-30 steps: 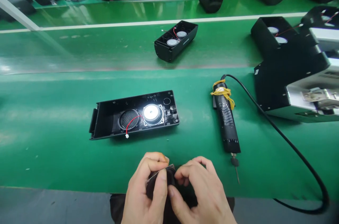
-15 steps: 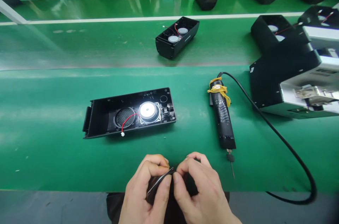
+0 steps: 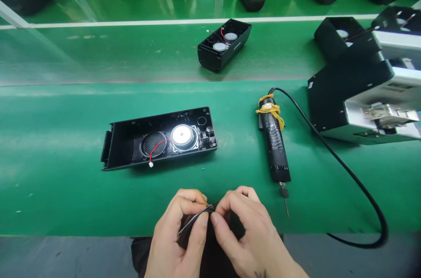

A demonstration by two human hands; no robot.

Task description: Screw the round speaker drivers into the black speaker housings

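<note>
The green work surface (image 3: pixel 66 190) carries all the parts, and positions below are given relative to the open speaker housing (image 3: pixel 131 140), a long black shell lying with its long axis running left to right and its far end tilted slightly away. A large black and grey machine (image 3: pixel 355 94) stands well to the right of the housing, at the frame edge. A second housing (image 3: pixel 223 45) with two drivers lies beyond it, further from the person. The electric screwdriver (image 3: pixel 273 142) lies to the right of the housing, long axis pointing toward the person, bit end nearest, with its black cable (image 3: pixel 345 168) looping off right. Inside the housing, a round driver (image 3: pixel 183 135) sits right of centre beside an empty mesh grille opening (image 3: pixel 153 144); a red wire (image 3: pixel 157 148) crosses that opening. Nearer than the housing, at the surface's near edge, the left hand (image 3: pixel 177 238) and right hand (image 3: pixel 250 234) meet. Both pinch a thin flat dark part (image 3: pixel 194 222), thumb and forefinger pressed together on each side; the part slopes up toward the right hand. The housing lies directly ahead of the fingertips, slightly left; the left hand is nearer to it.
</note>
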